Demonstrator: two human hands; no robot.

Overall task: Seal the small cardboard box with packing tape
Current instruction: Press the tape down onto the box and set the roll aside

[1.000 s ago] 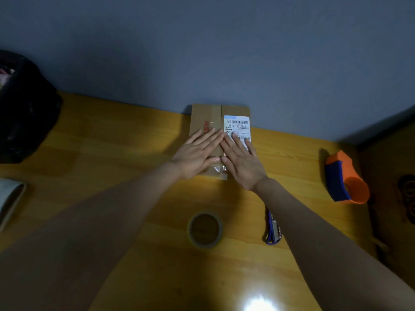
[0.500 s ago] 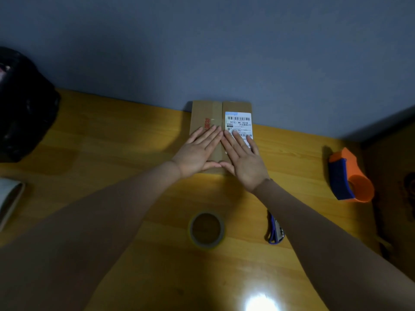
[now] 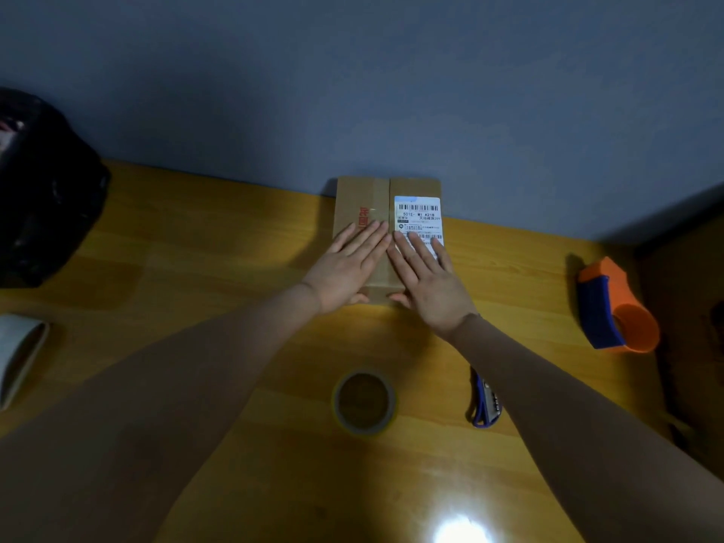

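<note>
1. In the head view, a yellow wooden worktop [image 3: 196, 244] is seen, set against a plain grey-blue wall [image 3: 352, 92]. A bright spot of light is seen on the worktop at the near edge.
2. A black bag [image 3: 43, 197] is seen at the far left, and part of a white roll [image 3: 17, 354] lies near it at the left edge.
3. An orange and blue tape holder [image 3: 611, 307] is placed at the right, well apart from the other things.
4. A roll of packing tape [image 3: 365, 401] is laid flat near the middle, and a blue cutter [image 3: 484, 405] lies just beside the right arm.
5. The small cardboard box [image 3: 386, 229] is set against the wall, with its flaps shut. A white label [image 3: 418, 215] with bar codes is stuck on its right half.
6. The left hand [image 3: 348, 268] is laid flat on the left flap, with the fingers stretched out and close together. Nothing is gripped.
7. The right hand [image 3: 429, 284] is laid flat on the right flap and partly over the label, fingers straight. Nothing is gripped.
8. The fingertips of both hands almost meet at the middle seam.
</note>
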